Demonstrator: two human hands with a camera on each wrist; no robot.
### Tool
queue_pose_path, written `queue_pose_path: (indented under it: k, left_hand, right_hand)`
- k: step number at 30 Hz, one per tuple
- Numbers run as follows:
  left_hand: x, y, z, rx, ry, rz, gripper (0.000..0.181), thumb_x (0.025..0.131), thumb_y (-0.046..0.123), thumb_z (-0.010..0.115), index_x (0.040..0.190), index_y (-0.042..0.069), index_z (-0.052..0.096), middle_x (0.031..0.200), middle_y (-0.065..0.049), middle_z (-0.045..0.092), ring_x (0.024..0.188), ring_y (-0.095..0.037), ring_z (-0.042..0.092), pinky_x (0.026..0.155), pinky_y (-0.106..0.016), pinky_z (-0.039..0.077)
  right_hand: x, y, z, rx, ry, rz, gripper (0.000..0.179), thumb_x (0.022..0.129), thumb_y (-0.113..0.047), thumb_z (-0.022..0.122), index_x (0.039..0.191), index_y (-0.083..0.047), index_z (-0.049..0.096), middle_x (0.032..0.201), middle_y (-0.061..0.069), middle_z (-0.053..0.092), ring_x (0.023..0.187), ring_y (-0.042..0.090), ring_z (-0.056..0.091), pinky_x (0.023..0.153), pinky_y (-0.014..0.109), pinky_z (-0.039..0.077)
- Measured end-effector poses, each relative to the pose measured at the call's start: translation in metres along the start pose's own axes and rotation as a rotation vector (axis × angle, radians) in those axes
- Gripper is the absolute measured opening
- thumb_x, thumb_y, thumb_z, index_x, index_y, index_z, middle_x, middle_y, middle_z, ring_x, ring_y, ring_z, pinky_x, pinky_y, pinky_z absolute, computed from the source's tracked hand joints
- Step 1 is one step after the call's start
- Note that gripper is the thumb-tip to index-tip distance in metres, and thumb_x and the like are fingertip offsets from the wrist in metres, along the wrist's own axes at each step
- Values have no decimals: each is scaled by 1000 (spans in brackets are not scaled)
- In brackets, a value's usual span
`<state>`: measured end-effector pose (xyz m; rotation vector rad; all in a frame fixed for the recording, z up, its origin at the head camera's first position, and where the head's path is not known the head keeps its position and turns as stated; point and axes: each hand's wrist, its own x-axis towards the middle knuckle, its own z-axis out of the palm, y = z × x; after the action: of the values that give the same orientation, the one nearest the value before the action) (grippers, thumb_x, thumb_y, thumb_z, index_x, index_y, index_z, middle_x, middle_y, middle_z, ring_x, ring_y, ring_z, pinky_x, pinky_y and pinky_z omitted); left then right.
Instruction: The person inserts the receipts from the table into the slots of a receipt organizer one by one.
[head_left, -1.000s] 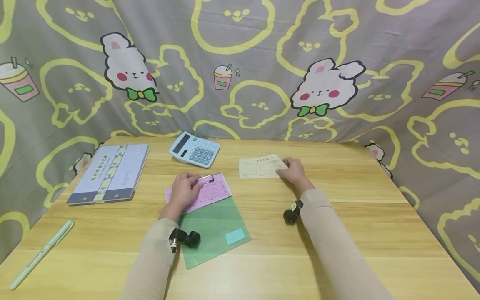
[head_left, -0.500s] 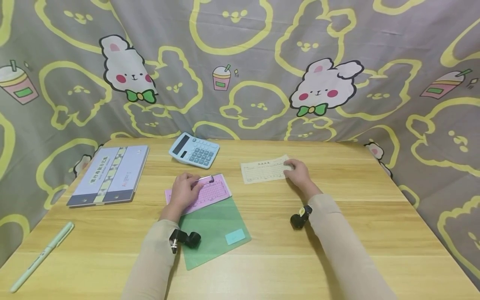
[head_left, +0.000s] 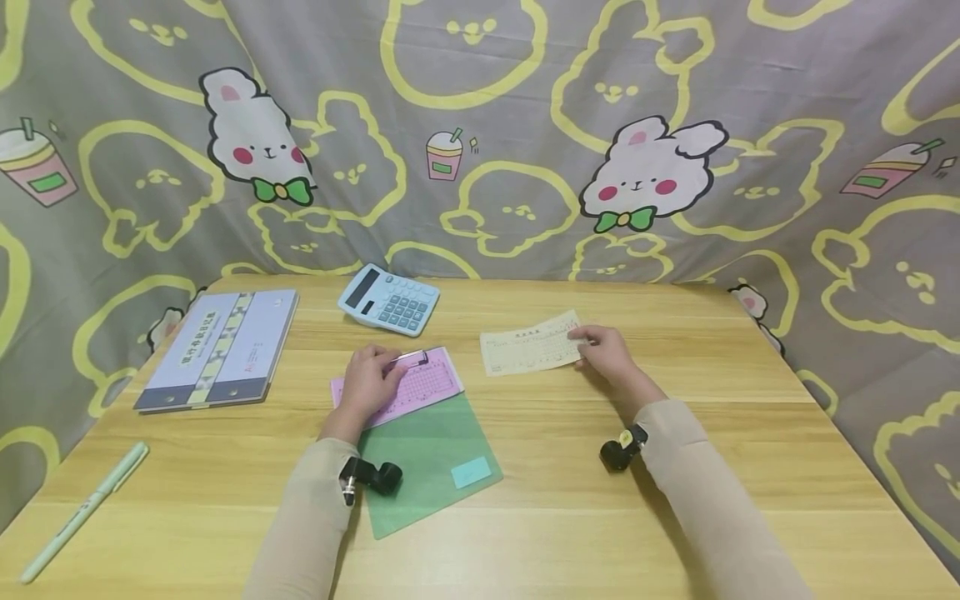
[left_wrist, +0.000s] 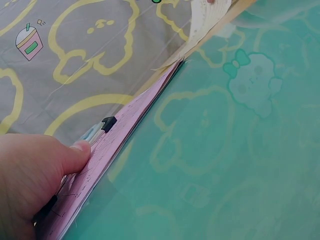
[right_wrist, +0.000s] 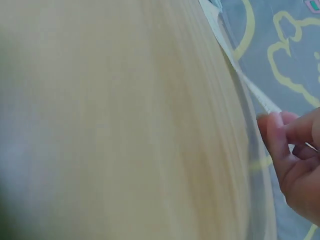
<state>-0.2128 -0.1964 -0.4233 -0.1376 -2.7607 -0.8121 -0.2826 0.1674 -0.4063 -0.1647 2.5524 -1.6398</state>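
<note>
In the head view, my left hand (head_left: 369, 382) holds the top of a green translucent clipboard (head_left: 435, 467). Its thumb (left_wrist: 77, 152) lies on the metal clip (head_left: 411, 359). Under that clip is a pink printed form (head_left: 427, 382), partly covered by the hand. My right hand (head_left: 606, 354) pinches the right end of a pale yellow printed slip (head_left: 528, 346), to the right of the clipboard. The right wrist view catches this slip (right_wrist: 255, 90) nearly edge-on, running up from the fingertips.
A blue calculator (head_left: 390, 300) stands behind the clipboard. To the left lie a lavender notebook (head_left: 258, 342) and a light green pen (head_left: 86, 512). A blue sticky note (head_left: 471, 472) sits at the clipboard's lower corner. A patterned curtain (head_left: 495, 233) hangs behind the wooden table (head_left: 675, 500).
My right hand has shifted a little right and toward me, tilting the yellow slip so its right end is higher. The left hand and clipboard have stayed in place.
</note>
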Motion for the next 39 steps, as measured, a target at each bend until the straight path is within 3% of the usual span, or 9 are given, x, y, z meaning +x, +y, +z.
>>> queue_pose_path:
  k: [5,10,14,17,22,29,39]
  left_hand:
    - [1,0,0,2,-7,-11,34,82,18,57,110,-1,57,102,-16,49,97,-31,40,84,-42,30]
    - [1,1,0,-3,-24,-31,35,83,20,56,112,0,56,103,-15,47,98,-30,39,84,-42,30]
    - [0,0,1,-9,-23,-32,35,83,20,56,112,0,56,104,-15,47,99,-29,39,84,-42,30]
    - [0,0,1,-15,-19,-30,35,83,20,56,112,0,56,104,-16,47,99,-30,39,85,-42,30]
    - [0,0,1,-19,-17,-30,35,83,19,57,112,0,56,104,-16,48,99,-30,40,85,-42,30]
    - [1,2,-1,-33,-11,-37,34,82,18,57,111,-1,56,103,-16,48,99,-30,40,86,-42,30]
    - [1,8,-3,-24,-35,-82,35,83,18,57,111,-1,56,104,-17,48,100,-31,40,86,-42,31]
  right_hand:
    - [-10,-9,-1,115,-46,-30,31,79,8,46,109,7,53,103,24,50,55,13,52,55,25,48]
    - [-18,-20,4,138,-89,-108,30,80,7,49,109,7,54,111,22,50,60,16,56,57,29,49]
    - [-21,-30,13,172,-189,-174,31,80,9,49,111,11,50,118,24,45,70,16,58,67,32,48]
    - [-23,-36,22,191,-267,-176,32,81,9,48,113,11,49,121,24,43,77,16,56,71,34,47]
    - [-25,-43,39,157,-348,-168,31,80,6,50,111,7,52,116,21,47,80,20,57,71,37,47]
    - [-25,-55,63,23,-417,-199,29,80,6,49,107,2,58,113,16,52,75,18,58,65,36,49]
    - [-23,-66,96,-14,-488,-192,29,79,9,51,106,3,58,100,17,58,64,18,58,60,37,49]
